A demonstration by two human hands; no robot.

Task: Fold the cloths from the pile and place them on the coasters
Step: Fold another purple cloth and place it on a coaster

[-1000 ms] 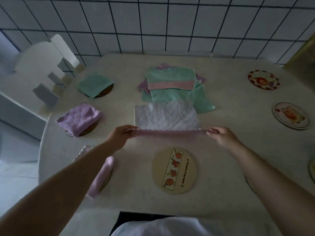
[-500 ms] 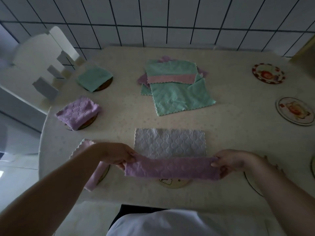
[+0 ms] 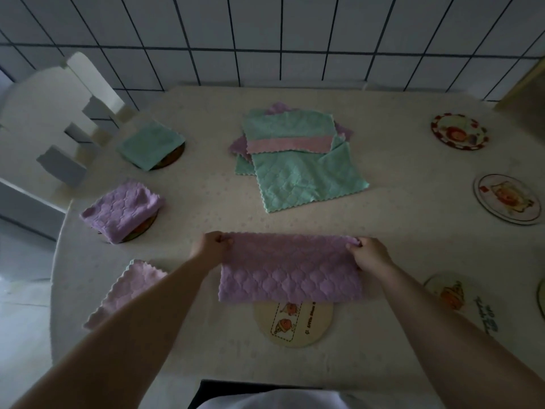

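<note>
Quilted lilac cloth (image 3: 290, 270), folded oblong, pinched by left hand (image 3: 210, 246) and right hand (image 3: 368, 254).

Both forearms are bare from the near edge of the view up to the wrists, with no sleeve cuff showing on either. The left hand (image 3: 211, 246) and the right hand (image 3: 368, 255) wear no gloves, and no ring, watch or bracelet shows (the light is dim, so a thin band could go unseen). At 6 o'clock a white garment (image 3: 274, 401) covers the torso, probably a shirt. Just above it, toward 12 o'clock, lies a strip of dark fabric (image 3: 236, 388).
</note>
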